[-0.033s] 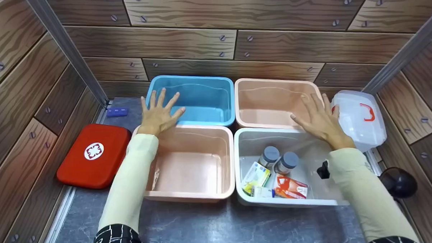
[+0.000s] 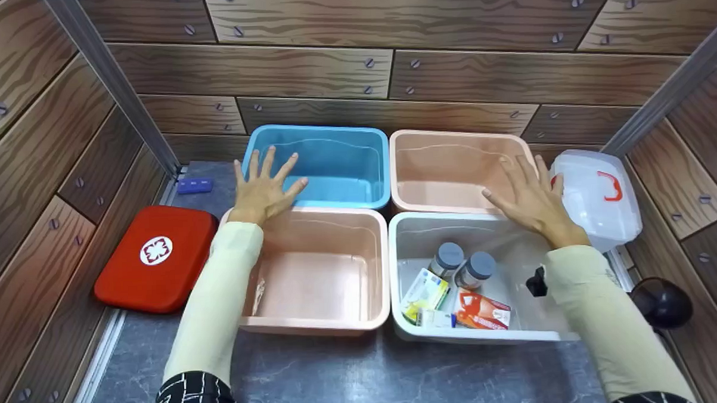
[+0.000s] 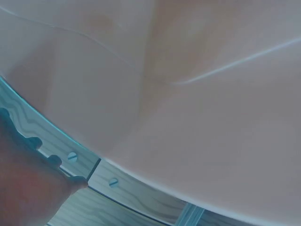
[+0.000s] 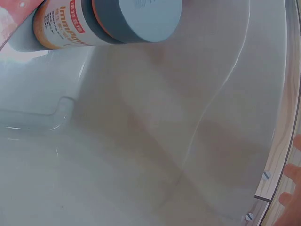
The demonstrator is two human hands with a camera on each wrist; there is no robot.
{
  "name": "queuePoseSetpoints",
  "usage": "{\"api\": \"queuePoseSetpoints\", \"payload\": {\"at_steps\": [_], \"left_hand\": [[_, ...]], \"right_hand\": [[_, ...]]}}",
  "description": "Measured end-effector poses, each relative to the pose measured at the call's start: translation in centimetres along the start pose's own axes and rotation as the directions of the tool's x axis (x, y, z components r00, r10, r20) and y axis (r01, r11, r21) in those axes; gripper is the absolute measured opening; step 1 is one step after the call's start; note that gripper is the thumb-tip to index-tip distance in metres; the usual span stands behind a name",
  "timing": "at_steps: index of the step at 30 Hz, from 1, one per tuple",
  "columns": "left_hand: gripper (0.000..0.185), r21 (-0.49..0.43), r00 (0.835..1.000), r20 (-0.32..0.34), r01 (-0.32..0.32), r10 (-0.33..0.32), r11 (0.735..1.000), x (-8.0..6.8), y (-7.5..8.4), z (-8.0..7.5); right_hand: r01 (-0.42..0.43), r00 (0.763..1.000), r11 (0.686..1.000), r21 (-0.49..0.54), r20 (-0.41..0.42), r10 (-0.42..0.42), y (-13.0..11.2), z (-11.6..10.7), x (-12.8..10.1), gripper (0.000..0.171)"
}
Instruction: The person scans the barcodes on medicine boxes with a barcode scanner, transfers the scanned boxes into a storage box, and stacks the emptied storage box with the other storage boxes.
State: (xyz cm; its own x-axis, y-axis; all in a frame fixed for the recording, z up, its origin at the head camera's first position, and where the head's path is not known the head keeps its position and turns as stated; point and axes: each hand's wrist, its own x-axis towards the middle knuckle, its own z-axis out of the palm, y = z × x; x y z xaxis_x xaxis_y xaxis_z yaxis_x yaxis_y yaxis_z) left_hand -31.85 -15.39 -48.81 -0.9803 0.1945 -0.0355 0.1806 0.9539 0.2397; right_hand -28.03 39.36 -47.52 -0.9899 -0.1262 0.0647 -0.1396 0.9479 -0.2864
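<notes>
My left hand (image 2: 261, 190) is spread with its fingers straight, over the near left corner of the blue bin (image 2: 333, 160) and the back edge of the front pink bin (image 2: 314, 286). It holds nothing. On the other side my right hand (image 2: 534, 204), fingers also spread, overlaps the right end of the rear pink bin (image 2: 441, 178) and the back of the white bin (image 2: 526, 315). Inside the white bin are two grey-capped bottles (image 2: 449, 257), a yellow-and-white box (image 2: 422, 290), an orange box (image 2: 483, 310) and a small white-and-blue box (image 2: 436, 318).
A red zip case (image 2: 183, 231) with a white emblem lies left of the bins. Behind it is a small blue pill box (image 2: 194, 186). A clear lidded box (image 2: 597, 217) with a red handle stands at right, and a black round object (image 2: 661, 302) is near the right wall.
</notes>
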Motion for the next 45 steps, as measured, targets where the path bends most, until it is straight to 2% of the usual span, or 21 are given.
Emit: {"api": "queuePoseSetpoints", "payload": {"at_steps": [10, 15, 22, 27, 29, 36, 40, 45], "left_hand": [[0.076, 0.008, 1.0, -0.005, -0.006, 0.006, 1.0, -0.4, -0.2, -0.4], [0.075, 0.008, 1.0, -0.012, -0.025, 0.025, 1.0, -0.6, 0.1, -0.9], [0.074, 0.002, 0.996, 0.018, -0.09, 0.09, 0.996, -0.9, 2.2, -1.8], [0.073, 0.016, 0.986, 0.035, -0.163, 0.162, 0.986, -1.2, 4.5, -2.0], [0.072, 0.02, 0.979, 0.035, -0.202, 0.201, 0.979, -1.3, 5.6, -1.8], [0.07, 0.035, 0.938, 0.078, -0.342, 0.338, 0.939, -2.1, 9.5, -0.8], [0.068, 0.036, 0.909, 0.096, -0.411, 0.406, 0.911, -2.8, 11.5, -0.2], [0.067, 0.056, 0.875, 0.105, -0.481, 0.474, 0.875, -3.8, 13.5, 0.3]], "right_hand": [[0.007, 1.0, 1.0, -0.005, -0.014, -0.007, 0.4, -0.5, -0.4, 0.091], [0.029, 0.999, 1.0, 0.008, -0.04, -0.029, 0.0, -1.0, -0.7, 0.091], [0.094, 0.995, 0.996, 0.005, -0.037, -0.094, -1.4, -1.8, -1.5, 0.092], [0.207, 0.976, 0.978, 0.018, -0.071, -0.205, -2.7, -1.9, -2.2, 0.091], [0.248, 0.967, 0.969, 0.025, -0.07, -0.245, -3.2, -1.6, -2.5, 0.091], [0.289, 0.953, 0.952, 0.099, 0.059, -0.296, -5.3, -0.3, -4.4, 0.094], [0.385, 0.919, 0.919, 0.083, 0.054, -0.39, -6.5, 0.6, -5.4, 0.094], [0.476, 0.876, 0.871, 0.124, 0.028, -0.482, -7.3, 1.2, -6.1, 0.088]]}}
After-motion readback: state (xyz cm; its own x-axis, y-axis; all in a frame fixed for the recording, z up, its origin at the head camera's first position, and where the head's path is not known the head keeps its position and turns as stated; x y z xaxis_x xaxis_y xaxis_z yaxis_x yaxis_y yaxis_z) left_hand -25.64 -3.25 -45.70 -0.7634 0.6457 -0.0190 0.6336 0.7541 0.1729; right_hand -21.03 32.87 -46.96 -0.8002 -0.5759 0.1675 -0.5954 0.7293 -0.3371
